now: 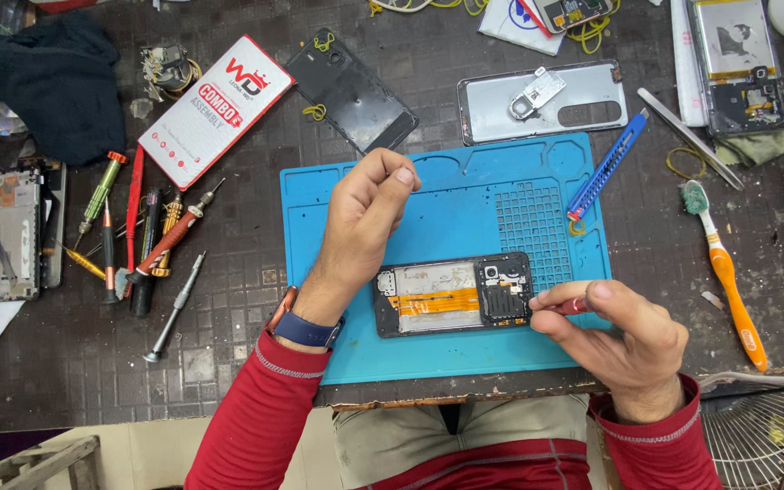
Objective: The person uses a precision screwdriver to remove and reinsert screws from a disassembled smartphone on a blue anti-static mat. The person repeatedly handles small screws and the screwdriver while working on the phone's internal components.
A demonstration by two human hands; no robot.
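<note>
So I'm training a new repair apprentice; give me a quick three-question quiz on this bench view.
1. True or false: the opened phone lies on the blue mat.
2. Which hand pinches the red-handled tool? A) left B) right
3. What orange-handled thing lies right of the mat?

Key: 1 true. 2 B, the right hand; the left hand is raised over the mat with its fingers curled. 3 the toothbrush.

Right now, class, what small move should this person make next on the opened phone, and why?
Probably lower the red-handled tool in the right hand onto the opened phone. Its tip sits at the phone's right edge, while the left hand is raised above the blue mat, fingertips pinched together.
</note>
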